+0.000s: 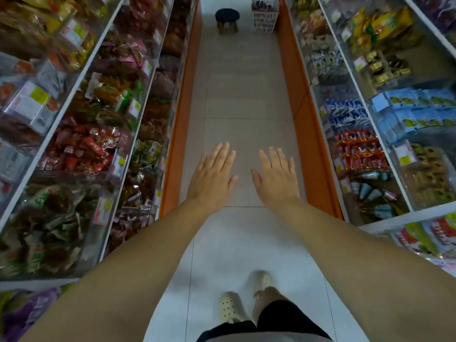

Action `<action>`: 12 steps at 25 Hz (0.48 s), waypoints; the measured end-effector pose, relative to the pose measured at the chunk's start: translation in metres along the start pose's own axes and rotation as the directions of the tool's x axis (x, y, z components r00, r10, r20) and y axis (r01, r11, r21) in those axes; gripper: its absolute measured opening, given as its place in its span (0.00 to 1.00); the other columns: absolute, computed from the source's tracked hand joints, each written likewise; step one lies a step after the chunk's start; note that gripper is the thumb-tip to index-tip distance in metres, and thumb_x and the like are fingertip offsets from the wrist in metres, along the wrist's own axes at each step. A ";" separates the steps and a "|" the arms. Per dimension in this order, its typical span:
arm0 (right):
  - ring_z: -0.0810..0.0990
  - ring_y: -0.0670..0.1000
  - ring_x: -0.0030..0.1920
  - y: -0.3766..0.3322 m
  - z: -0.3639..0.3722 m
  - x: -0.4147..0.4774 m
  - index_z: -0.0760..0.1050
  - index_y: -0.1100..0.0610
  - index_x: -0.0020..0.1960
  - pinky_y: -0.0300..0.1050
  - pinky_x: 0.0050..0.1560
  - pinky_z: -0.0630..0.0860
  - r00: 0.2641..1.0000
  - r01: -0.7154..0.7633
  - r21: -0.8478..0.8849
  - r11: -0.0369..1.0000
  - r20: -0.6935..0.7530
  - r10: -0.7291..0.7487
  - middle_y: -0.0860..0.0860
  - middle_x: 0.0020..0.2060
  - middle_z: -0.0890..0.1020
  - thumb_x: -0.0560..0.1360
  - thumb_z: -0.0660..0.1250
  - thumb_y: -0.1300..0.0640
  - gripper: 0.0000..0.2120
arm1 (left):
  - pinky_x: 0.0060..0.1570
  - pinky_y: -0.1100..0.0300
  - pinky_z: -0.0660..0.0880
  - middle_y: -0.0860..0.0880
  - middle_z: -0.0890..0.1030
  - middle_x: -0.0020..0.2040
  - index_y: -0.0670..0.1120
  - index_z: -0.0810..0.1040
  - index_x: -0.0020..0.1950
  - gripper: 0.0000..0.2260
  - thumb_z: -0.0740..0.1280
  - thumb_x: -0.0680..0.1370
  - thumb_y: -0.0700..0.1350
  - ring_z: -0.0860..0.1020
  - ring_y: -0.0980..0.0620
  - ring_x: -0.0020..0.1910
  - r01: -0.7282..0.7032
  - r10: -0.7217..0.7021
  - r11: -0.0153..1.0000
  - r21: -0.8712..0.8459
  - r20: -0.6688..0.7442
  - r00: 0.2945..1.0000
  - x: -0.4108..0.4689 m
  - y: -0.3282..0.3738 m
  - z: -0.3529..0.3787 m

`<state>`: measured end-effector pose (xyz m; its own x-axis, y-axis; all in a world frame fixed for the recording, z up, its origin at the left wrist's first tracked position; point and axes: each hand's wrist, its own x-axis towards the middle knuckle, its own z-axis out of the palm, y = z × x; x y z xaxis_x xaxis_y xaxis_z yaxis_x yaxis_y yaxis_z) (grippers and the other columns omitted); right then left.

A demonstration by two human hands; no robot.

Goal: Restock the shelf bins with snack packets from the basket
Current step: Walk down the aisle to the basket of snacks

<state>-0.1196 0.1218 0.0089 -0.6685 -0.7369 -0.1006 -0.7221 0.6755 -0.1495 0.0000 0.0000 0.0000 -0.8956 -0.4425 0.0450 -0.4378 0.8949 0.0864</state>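
Left shelf bins (81,134): clear-fronted bins in sloping tiers run down the aisle's left side, all heaped with bagged snacks. One bin at mid height holds red packets (86,149).
Left hand (213,177): stretched out over the floor, palm down, fingers straight and close together. They point down the aisle, and the hand holds nothing.
Stool (227,19): small, round and dark-topped, on wooden legs at the far end of the aisle, just left of the basket.
Clogs (230,308): a pale perforated pair on the person's feet, on the white floor (246,99) below the arms.
Right hand (276,177): level with the left and near it but apart. It is flat, palm down and empty, fingers extended towards the far end.
Basket (264,21): white slotted plastic, standing upright on the floor with its mouth up. It sits far ahead of both hands, against the orange base of the right shelving. Dark snack packets (260,4) show at its top, which is partly cut off by the frame.
Right shelf bins (385,77): more clear bins; blue packets (414,112) lie stacked in one.
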 end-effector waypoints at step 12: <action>0.45 0.55 0.78 0.048 -0.016 0.245 0.49 0.54 0.79 0.56 0.76 0.44 0.999 0.023 0.020 1.000 0.027 -0.024 0.55 0.79 0.50 0.83 0.49 0.45 0.28 | 0.76 0.50 0.48 0.46 0.56 0.79 0.43 0.58 0.78 0.28 0.48 0.81 0.56 0.52 0.49 0.79 0.004 -0.005 1.000 -0.004 -0.093 0.996 0.237 -0.046 0.023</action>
<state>-0.3210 -0.0263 -0.0072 -0.6460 -0.7532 -0.1240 -0.7336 0.6575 -0.1718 -0.1941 -0.1452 -0.0163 -0.8824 -0.4502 0.1368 -0.4414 0.8927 0.0908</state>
